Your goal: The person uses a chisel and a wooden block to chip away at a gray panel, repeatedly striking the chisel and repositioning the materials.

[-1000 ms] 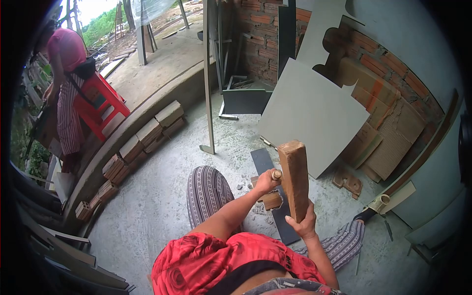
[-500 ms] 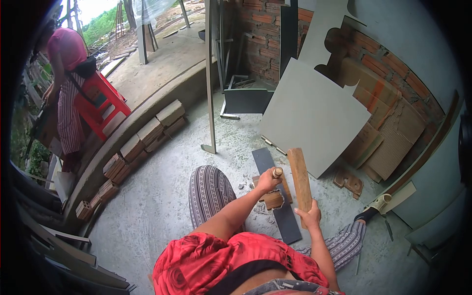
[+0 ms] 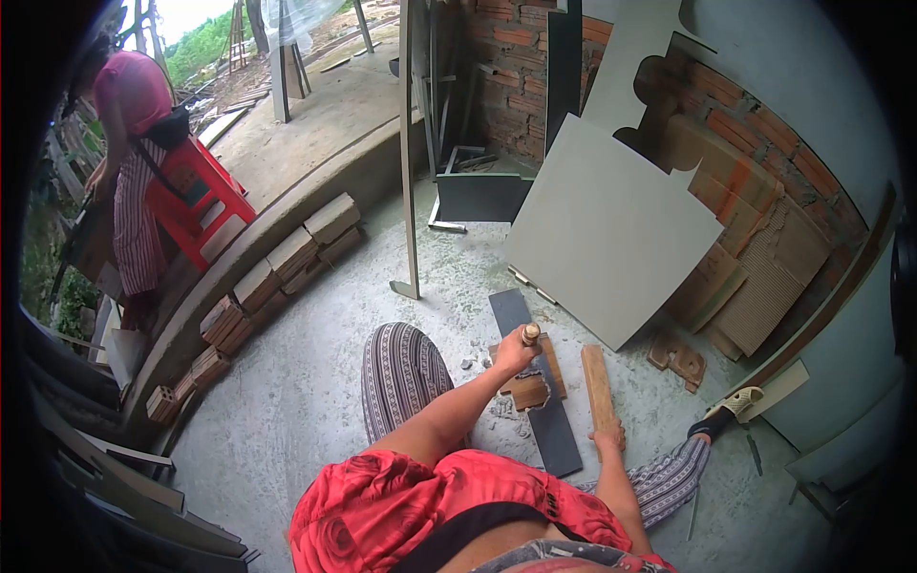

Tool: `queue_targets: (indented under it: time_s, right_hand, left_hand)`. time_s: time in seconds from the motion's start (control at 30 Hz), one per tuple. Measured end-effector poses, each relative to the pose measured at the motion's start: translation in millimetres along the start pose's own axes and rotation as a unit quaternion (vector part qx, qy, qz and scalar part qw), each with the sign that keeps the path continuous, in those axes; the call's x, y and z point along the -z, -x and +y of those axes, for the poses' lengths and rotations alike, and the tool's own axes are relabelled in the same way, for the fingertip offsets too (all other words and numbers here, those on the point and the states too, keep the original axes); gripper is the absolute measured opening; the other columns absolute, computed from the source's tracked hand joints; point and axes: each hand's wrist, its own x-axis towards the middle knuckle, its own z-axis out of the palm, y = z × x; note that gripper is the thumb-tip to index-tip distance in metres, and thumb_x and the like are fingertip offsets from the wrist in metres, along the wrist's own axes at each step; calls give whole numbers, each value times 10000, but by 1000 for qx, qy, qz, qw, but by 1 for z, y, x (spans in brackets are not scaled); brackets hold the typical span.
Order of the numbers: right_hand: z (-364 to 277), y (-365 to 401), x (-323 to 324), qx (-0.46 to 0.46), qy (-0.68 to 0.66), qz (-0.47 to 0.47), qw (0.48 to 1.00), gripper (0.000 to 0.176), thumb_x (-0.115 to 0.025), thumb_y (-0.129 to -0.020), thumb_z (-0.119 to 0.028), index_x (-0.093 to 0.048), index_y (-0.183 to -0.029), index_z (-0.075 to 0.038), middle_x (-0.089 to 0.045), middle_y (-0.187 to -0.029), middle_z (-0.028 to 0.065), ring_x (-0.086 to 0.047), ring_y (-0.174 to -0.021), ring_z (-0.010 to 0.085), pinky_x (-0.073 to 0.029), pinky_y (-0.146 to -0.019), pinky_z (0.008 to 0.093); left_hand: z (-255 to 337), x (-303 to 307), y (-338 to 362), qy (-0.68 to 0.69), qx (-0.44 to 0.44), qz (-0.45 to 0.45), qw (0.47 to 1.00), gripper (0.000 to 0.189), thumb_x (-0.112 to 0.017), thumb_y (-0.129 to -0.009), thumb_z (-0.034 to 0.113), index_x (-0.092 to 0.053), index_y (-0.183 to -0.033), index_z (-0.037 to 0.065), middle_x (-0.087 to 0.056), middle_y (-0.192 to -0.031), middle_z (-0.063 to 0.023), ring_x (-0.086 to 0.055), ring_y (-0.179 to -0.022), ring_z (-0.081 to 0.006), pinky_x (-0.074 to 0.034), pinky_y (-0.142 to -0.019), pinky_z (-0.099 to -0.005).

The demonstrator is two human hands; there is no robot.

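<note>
head view: left hand (image 3: 517,357) clamped round a round-ended handle (image 3: 531,333), held upright over brown wood (image 3: 527,392) that lies across a dark strip (image 3: 556,444) on the floor. right hand (image 3: 608,438) closed on the near end of a wooden block (image 3: 599,387), off to the right of the strip, well apart from the handle.

step in hand, by my reading: tool set over the wood, block between blows. next move calls for a steady left grip, the handle kept upright and the block lined up with its end.

count: two hands, both full; one handle, one block, one dark strip; one curved wood offcut (image 3: 678,364) and one big pale panel (image 3: 616,229) nearby; one red stool (image 3: 201,205), one other person (image 3: 134,95) beside it. brown wood: one piece or several, cannot tell, the hand and tool cover too much.
</note>
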Motion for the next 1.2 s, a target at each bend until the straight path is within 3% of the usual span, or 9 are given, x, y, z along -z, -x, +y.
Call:
queue_targets:
  time_s: [0.23,0.3,0.33,0.4,0.67,0.8,0.97,1.03,1.2]
  right_hand:
    - [-2,-13,-25,-19,37,-52,998,759,-791,-618,-269,-380,-1231,-92,-467,-1225,176,-469,-1145,348,-399,-934,455]
    - [-21,5,-17,114,58,83,988,776,-769,-645,-309,-354,-1266,-100,-419,-1233,173,-433,-1161,345,-383,-948,453]
    - [-31,8,-21,116,54,86,988,776,-769,-645,-309,-354,-1266,-100,-419,-1233,173,-433,-1161,345,-383,-948,453]
    - [-45,19,-36,328,39,65,942,893,-761,-636,-391,-288,-1333,-95,-374,-1230,180,-409,-1152,359,-374,-956,442]
    - [-51,50,-53,288,169,-82,939,1270,-788,-498,-558,-37,-1418,-109,-345,-1237,206,-393,-1148,367,-368,-954,436]
    - [-53,55,-58,263,207,-88,938,1352,-809,-468,-556,52,-1421,-130,-326,-1243,213,-389,-1141,382,-387,-927,458]
    - [-66,64,-54,220,229,-90,944,1380,-821,-470,-528,105,-1417,-142,-302,-1262,214,-397,-1130,388,-392,-921,475]
    - [-63,60,-59,206,225,-103,947,1369,-832,-480,-474,110,-1419,-146,-303,-1263,221,-396,-1136,392,-389,-934,472]
    - [-62,52,-46,227,203,-107,946,1363,-841,-475,-405,106,-1421,-149,-324,-1269,244,-411,-1148,408,-376,-963,453]
  left_hand:
    - [-5,3,0,1,2,-24,1000,372,-685,-654,253,-550,-950,73,-620,-908,-150,-592,-896,-325,-454,-778,-403]
    - [-8,4,-3,17,9,-22,1000,357,-699,-655,272,-552,-913,72,-625,-861,-136,-597,-853,-325,-456,-753,-399]
    - [-6,6,-6,16,4,-21,1000,357,-699,-655,272,-552,-913,72,-625,-861,-136,-597,-853,-325,-456,-753,-399]
    - [-5,11,-2,23,25,18,999,341,-716,-665,284,-551,-870,67,-621,-798,-120,-602,-798,-284,-460,-728,-374]
    - [57,64,6,288,73,-14,955,351,-728,-735,223,-534,-987,75,-616,-802,-11,-554,-698,-97,-426,-556,-265]
    - [116,144,19,315,34,-64,946,346,-708,-756,234,-533,-1010,78,-610,-812,-13,-602,-724,-121,-465,-536,-268]
    - [94,207,-5,277,-9,-1,961,352,-711,-744,284,-560,-994,87,-627,-814,-36,-620,-651,-158,-468,-506,-281]
    - [68,215,-19,321,136,80,934,356,-709,-740,298,-557,-988,93,-624,-840,-51,-622,-698,-190,-486,-550,-319]
    - [55,226,-33,477,156,104,859,325,-695,-755,299,-547,-988,127,-603,-930,-66,-597,-831,-244,-497,-685,-407]
